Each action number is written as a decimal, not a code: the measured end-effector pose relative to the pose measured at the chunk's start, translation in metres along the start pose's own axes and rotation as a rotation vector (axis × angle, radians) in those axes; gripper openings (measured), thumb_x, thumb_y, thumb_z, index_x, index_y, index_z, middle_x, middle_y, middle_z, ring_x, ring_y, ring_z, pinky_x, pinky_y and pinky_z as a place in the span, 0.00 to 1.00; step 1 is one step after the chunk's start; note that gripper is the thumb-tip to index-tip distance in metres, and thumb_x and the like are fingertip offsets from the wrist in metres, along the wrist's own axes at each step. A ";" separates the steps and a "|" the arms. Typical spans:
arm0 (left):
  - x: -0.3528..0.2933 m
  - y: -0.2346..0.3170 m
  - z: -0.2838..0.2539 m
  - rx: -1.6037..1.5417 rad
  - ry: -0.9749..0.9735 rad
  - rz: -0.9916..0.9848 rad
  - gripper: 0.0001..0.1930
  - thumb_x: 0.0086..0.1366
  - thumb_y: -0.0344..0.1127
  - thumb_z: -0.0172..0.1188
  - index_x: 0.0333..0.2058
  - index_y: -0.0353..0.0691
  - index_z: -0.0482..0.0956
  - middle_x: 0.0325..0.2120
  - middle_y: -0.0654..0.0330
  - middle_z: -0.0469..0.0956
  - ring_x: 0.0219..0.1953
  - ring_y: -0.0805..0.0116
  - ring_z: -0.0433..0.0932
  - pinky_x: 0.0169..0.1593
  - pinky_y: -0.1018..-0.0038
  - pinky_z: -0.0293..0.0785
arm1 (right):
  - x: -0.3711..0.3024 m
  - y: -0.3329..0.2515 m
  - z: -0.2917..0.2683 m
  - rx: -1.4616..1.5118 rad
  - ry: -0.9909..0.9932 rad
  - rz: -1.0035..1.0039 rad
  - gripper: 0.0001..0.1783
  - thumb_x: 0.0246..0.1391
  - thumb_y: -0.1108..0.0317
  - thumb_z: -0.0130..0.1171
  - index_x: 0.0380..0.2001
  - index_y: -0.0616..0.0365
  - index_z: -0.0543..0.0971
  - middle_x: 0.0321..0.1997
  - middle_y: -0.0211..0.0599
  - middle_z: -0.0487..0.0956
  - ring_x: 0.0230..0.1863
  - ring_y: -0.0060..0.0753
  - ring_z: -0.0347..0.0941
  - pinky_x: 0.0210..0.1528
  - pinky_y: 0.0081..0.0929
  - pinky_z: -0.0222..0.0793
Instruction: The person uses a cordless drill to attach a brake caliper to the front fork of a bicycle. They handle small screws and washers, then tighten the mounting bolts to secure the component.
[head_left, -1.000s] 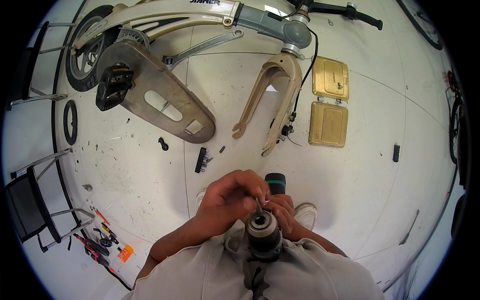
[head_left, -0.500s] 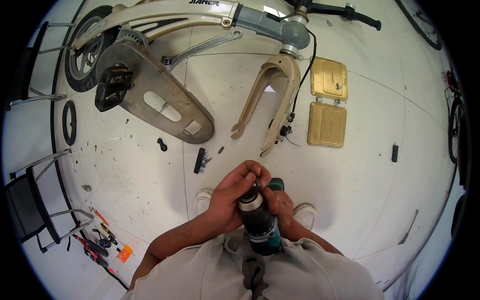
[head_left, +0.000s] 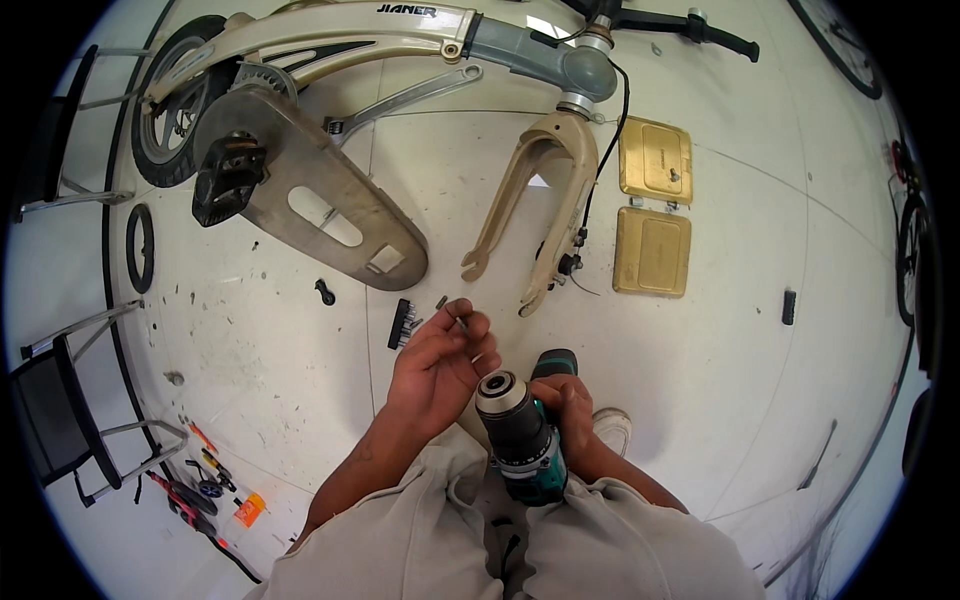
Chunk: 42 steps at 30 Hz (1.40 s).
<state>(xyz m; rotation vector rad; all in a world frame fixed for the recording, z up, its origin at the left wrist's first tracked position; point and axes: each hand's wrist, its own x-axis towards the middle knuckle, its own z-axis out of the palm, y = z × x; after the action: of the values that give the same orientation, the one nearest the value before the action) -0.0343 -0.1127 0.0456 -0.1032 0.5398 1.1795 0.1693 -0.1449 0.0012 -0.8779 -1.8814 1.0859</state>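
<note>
In front of my lap, a teal and black cordless drill (head_left: 530,450) points away from me with its chuck upward and no bit showing in it. My right hand (head_left: 568,405) is wrapped round its grip, just behind the battery. Left of the chuck and apart from it is my left hand (head_left: 432,370), palm partly up, pinching a small dark driver bit (head_left: 462,323) between thumb and fingers. Close beyond that hand, a black bit holder (head_left: 399,323) with several bits lies on the floor. One loose bit (head_left: 441,301) rests beside it.
A folding bicycle frame (head_left: 350,30) lies ahead, with its fork (head_left: 560,190), chain cover (head_left: 300,190) and a long wrench (head_left: 410,95). An opened gold case (head_left: 653,255) sits to the right. Chairs (head_left: 55,410) and scattered tools (head_left: 205,485) are at the left.
My left hand has moved away from the chuck, to the left and slightly forward, with the bit in its fingers. My right hand keeps hold of the drill.
</note>
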 end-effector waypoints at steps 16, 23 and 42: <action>-0.027 0.003 0.048 1.158 -0.271 -0.091 0.29 0.43 0.47 0.73 0.42 0.37 0.78 0.30 0.63 0.67 0.34 0.72 0.67 0.39 0.77 0.61 | 0.000 -0.008 0.004 -0.038 0.077 -0.149 0.18 0.51 0.80 0.51 0.46 0.75 0.64 0.34 0.51 0.78 0.31 0.47 0.76 0.34 0.42 0.72; -0.029 0.002 0.047 1.160 -0.255 -0.016 0.27 0.42 0.44 0.73 0.41 0.37 0.78 0.31 0.62 0.68 0.35 0.71 0.67 0.40 0.76 0.62 | 0.005 -0.011 0.007 0.000 0.054 -0.069 0.20 0.48 0.78 0.55 0.46 0.75 0.69 0.42 0.56 0.77 0.37 0.47 0.76 0.39 0.40 0.72; -0.029 -0.003 0.024 1.108 -0.032 -0.066 0.24 0.49 0.41 0.69 0.42 0.34 0.76 0.32 0.64 0.66 0.36 0.74 0.67 0.41 0.77 0.63 | 0.008 0.006 0.017 -0.240 0.198 -0.069 0.22 0.37 0.71 0.58 0.41 0.66 0.77 0.48 0.45 0.77 0.40 0.40 0.76 0.44 0.32 0.69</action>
<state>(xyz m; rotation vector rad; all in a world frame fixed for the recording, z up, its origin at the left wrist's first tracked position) -0.0313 -0.1297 0.0789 0.8353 1.0794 0.6851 0.1518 -0.1416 -0.0073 -1.0078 -1.8834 0.7128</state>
